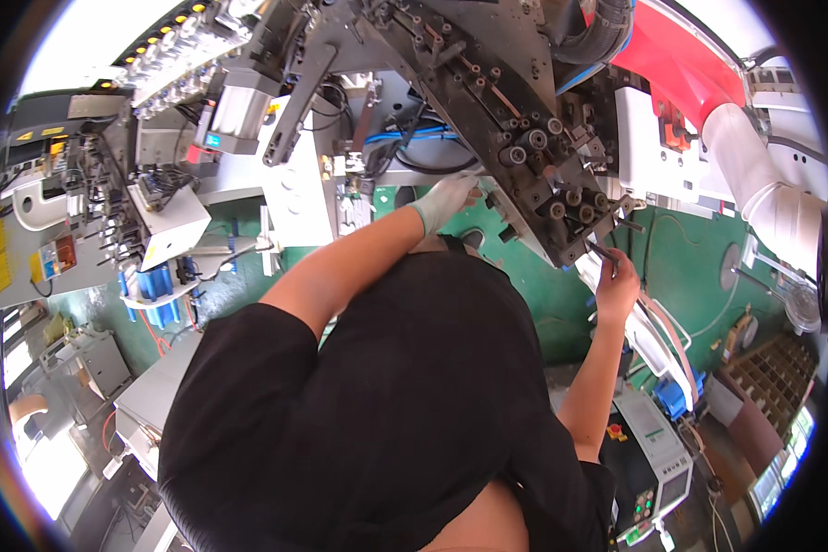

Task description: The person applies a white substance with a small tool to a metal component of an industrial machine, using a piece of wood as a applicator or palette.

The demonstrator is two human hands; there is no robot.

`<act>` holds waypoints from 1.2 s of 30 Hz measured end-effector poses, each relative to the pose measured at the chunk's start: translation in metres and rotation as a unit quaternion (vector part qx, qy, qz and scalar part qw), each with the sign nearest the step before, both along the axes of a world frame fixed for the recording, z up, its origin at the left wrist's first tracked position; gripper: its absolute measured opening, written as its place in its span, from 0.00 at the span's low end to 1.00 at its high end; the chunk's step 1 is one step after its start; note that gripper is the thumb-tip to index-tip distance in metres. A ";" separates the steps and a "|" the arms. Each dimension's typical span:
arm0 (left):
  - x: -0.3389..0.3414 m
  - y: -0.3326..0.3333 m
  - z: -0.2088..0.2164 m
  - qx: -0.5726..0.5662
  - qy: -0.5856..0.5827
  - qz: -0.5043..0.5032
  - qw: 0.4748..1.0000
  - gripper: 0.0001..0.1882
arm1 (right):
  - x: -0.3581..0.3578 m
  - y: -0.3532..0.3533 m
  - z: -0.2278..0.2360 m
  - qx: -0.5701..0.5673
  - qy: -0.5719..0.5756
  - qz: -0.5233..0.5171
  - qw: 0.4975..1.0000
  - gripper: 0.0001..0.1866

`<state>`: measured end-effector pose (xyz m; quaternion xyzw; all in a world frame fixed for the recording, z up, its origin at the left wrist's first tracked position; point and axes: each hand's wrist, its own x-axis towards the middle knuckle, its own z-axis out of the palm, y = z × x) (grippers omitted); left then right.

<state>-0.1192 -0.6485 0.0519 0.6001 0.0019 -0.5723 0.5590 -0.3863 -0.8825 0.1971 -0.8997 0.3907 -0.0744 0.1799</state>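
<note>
A long dark metal machine head [515, 129], studded with bolts and round rollers, slants across the upper middle in front of me. My left hand [446, 202], in a pale thin glove, reaches to its left side with the fingers stretched out. Whether the fingertips touch the metal I cannot tell. At the machine's near lower end, my right hand [618, 283] is bare and closed around a slim dark tool [605, 252]. The tool's far tip meets or lies close to the machine's corner; its exact kind is too small to make out.
A motor block [239, 106] and levers stand at the upper left. A red and white machine arm [745, 156] rises at the right. Below right sits a grey control box [653, 451] with buttons. White hoses [658, 340] hang beside my right forearm, above the green floor [552, 313].
</note>
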 end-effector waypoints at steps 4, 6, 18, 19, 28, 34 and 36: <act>0.001 -0.013 -0.012 0.052 0.074 -0.139 0.986 0.21 | -0.004 0.001 0.004 -0.020 0.017 0.016 1.000 0.12; -0.007 -0.009 -0.046 -0.038 0.195 -0.148 0.969 0.15 | 0.000 0.003 -0.001 -0.053 -0.025 0.044 0.997 0.17; 0.008 0.002 -0.018 -0.045 0.075 -0.191 0.978 0.20 | -0.076 0.093 -0.002 -0.091 -0.034 -0.202 0.974 0.21; 0.007 0.008 -0.031 -0.043 0.073 -0.195 0.977 0.22 | -0.093 0.108 -0.012 -0.077 -0.019 -0.206 0.975 0.21; 0.004 0.055 -0.084 0.027 -0.093 -0.294 0.951 0.18 | -0.241 0.262 -0.123 0.400 0.139 -0.266 0.866 0.18; -0.076 0.009 -0.059 -0.037 -0.219 -0.430 0.875 0.23 | -0.357 0.281 -0.217 0.424 -0.058 -0.337 0.838 0.20; -0.121 -0.019 -0.033 0.003 -0.244 -0.478 0.844 0.25 | -0.336 0.252 -0.166 0.385 -0.043 -0.343 0.856 0.23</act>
